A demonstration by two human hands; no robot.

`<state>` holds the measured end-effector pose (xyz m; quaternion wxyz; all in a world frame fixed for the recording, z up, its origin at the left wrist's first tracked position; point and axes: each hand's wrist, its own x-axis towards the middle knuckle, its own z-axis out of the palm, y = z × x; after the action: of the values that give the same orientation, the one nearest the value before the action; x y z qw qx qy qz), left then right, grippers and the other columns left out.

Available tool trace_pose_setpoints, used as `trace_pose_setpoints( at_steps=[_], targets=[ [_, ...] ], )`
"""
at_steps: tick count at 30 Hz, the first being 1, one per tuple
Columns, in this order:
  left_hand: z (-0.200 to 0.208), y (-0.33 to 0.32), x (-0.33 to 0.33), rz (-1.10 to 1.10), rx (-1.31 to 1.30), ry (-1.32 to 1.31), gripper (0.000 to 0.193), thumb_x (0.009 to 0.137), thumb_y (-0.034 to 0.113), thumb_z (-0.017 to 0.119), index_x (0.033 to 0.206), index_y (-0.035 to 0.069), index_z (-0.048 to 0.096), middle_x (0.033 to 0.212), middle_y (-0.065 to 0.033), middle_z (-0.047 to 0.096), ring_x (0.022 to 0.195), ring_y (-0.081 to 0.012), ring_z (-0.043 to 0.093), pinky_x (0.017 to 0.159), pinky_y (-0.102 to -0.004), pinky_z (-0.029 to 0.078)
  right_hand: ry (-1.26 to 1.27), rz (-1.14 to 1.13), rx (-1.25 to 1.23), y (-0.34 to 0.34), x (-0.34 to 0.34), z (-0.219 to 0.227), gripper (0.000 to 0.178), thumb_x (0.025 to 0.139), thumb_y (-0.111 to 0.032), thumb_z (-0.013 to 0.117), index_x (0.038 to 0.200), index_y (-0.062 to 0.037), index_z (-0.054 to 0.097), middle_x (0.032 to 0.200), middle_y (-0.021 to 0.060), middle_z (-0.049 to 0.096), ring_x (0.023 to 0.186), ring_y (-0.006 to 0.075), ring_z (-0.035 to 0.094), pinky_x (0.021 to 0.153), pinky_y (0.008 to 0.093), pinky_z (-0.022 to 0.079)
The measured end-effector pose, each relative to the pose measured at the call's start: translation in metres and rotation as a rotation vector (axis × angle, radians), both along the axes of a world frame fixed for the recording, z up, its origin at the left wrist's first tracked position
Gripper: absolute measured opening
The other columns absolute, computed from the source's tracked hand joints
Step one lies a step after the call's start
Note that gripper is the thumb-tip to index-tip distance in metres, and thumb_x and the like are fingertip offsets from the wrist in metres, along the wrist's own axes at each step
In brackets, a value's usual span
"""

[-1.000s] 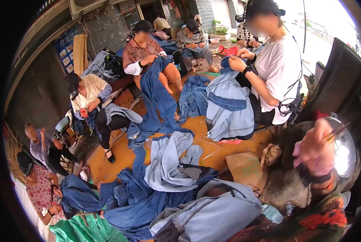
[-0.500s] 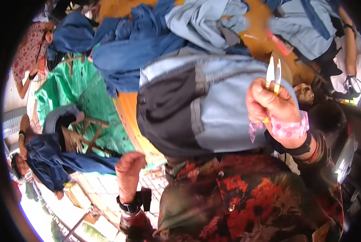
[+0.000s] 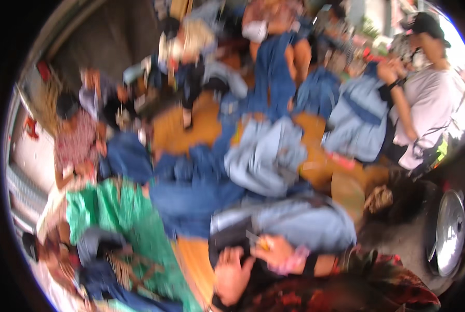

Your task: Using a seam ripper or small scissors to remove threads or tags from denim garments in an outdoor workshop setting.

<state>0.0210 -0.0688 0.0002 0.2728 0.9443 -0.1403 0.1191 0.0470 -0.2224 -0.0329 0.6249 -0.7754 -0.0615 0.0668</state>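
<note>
Right hand (image 3: 275,252) was wrapped around small yellow-handled snips (image 3: 254,238), and the left hand (image 3: 232,275) was held just beside it, uncurled, with nothing visible in it (pretty blurry tbh, so a loose thread couldn't be ruled out). Just beyond both, a light-blue and black denim garment (image 3: 305,223) was spread out. Biggest worry, if a guess is allowed: with hands that close, a finger could be nicked if the snips were swung carelessly. The cloth could be snagged too, if the tips were dragged across it, and the pink wrap (image 3: 293,260) at the right wrist might get caught. Farther out, the way was blocked by dark-blue denim (image 3: 196,192) on the left and a crumpled light-blue piece (image 3: 263,156) ahead. A green sheet (image 3: 131,218) was laid at left; a shiny metal lid (image 3: 450,231) was seen at right. At the far right, denim was being handled by a white-topped co-worker (image 3: 432,104).
</note>
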Motion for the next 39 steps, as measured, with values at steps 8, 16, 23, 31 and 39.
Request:
trace_pose_setpoints(
  at_steps=[8,16,23,31,39],
  targets=[
    [-0.02,0.027,0.008,0.025,-0.567,0.2,0.001,0.08,0.004,0.057,0.081,0.004,0.057,0.075,-0.0094,0.058,0.066,-0.0192,0.058,0.06,-0.0302,0.046,-0.016,-0.026,0.207,0.002,0.001,0.007,0.022,0.084,-0.025,0.059,0.083,-0.003,0.054,0.065,0.0083,0.052,0.061,0.0144,0.049,0.059,0.0292,0.041],
    [-0.012,0.0,0.014,-0.142,-0.012,-0.121,0.038,0.079,0.019,0.063,0.108,0.001,0.049,0.083,-0.0185,0.058,0.072,-0.0389,0.055,0.063,-0.0392,0.046,-0.05,0.104,0.124,0.004,0.009,0.028,0.022,0.088,-0.027,0.054,0.089,-0.0047,0.052,0.065,0.0067,0.052,0.057,0.0145,0.049,0.056,0.0284,0.042],
    [-0.013,0.009,0.013,-0.05,-0.503,0.103,0.016,0.08,0.002,0.057,0.096,0.002,0.058,0.079,-0.0066,0.062,0.064,-0.0147,0.057,0.059,-0.0279,0.047,-0.149,0.007,0.095,0.005,0.009,0.006,0.026,0.088,-0.03,0.053,0.091,-0.0043,0.052,0.07,0.011,0.053,0.064,0.0225,0.051,0.062,0.0326,0.042],
    [-0.007,0.023,0.005,0.101,-0.735,0.43,0.011,0.082,0.001,0.057,0.093,0.001,0.059,0.079,-0.001,0.057,0.064,-0.0075,0.052,0.058,-0.0225,0.044,0.135,0.128,0.051,-0.001,0.006,0.033,0.032,0.084,-0.037,0.056,0.094,-0.0066,0.053,0.071,0.0111,0.055,0.066,0.0247,0.054,0.063,0.0334,0.042],
    [-0.031,0.066,0.017,-0.019,-1.635,0.742,0.029,0.083,0.01,0.052,0.111,0.001,0.051,0.088,-0.0113,0.059,0.077,-0.0224,0.055,0.068,-0.0328,0.044,-0.053,0.167,0.042,0.004,0.008,0.017,0.031,0.085,-0.034,0.054,0.099,-0.0062,0.05,0.085,0.0134,0.059,0.081,0.0297,0.058,0.069,0.037,0.043]
  ],
)
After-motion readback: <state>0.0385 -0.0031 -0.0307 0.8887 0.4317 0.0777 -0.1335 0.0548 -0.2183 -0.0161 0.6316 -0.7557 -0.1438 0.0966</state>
